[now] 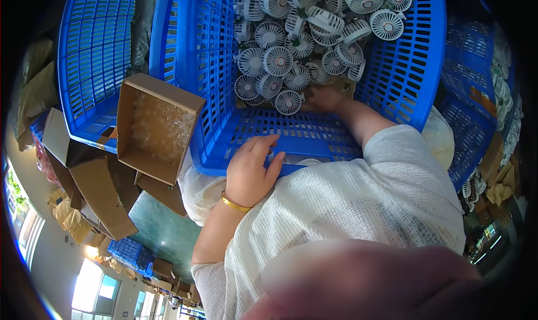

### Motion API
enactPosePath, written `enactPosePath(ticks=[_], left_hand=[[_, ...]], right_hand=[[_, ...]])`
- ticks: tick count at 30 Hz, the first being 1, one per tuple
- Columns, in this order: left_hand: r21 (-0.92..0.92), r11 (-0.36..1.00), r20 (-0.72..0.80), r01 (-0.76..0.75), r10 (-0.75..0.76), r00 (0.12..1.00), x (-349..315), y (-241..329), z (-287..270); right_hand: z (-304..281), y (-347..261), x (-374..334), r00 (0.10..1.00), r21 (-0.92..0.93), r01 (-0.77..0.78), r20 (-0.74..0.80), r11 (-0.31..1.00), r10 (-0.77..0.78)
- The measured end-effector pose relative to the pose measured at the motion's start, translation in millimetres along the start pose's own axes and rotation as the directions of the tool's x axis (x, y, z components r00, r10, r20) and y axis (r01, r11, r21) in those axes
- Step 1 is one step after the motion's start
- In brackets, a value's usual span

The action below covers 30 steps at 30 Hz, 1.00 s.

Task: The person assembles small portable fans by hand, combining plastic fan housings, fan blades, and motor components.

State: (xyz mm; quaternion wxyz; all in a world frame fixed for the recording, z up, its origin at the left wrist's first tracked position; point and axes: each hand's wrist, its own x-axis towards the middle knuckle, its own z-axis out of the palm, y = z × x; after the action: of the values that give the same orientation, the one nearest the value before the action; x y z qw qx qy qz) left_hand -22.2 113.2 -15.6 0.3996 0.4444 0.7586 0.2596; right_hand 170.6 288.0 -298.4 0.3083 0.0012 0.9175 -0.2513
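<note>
A tall blue plastic basket (431,51) stands in front of me, with many small white handheld fans (278,61) heaped inside. My left hand (253,166), a gold bangle at its wrist, rests on the basket's near rim. Its fingers lie over the edge and the thumb is apart. Deep in the basket, my right hand (326,98) reaches to the near end of the heap. Its fingertips are beside one round white fan (288,102); shadow and the fan partly hide them, so whether they grip it is unclear.
A cardboard box (159,87) with small clear pieces inside sits left of the basket, against another blue basket (98,56). Open cartons (101,194) lie further left by a green surface (162,224). More blue baskets (465,118) with white parts stand right.
</note>
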Motion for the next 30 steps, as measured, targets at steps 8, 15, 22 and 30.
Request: enactPosePath(ticks=[8,15,22,30], left_hand=[[-0.036,0.999,0.004,0.016,-0.016,1.0,0,1,0],[-0.045,0.998,0.011,0.039,-0.038,0.999,-1,1,-2],[-0.051,0.998,0.017,0.032,-0.032,0.999,2,0,-1],[-0.028,0.999,0.023,0.046,-0.045,0.999,2,0,0]], right_hand=[[29,16,-11,0.669,0.289,-0.721,0.053,0.63,0.741],[11,-9,-9,0.732,0.361,-0.676,0.232,0.642,0.64],[58,-19,32,0.652,0.609,-0.542,-0.129,0.579,0.747],[70,-4,62,0.624,0.642,-0.586,-0.032,0.495,0.781]])
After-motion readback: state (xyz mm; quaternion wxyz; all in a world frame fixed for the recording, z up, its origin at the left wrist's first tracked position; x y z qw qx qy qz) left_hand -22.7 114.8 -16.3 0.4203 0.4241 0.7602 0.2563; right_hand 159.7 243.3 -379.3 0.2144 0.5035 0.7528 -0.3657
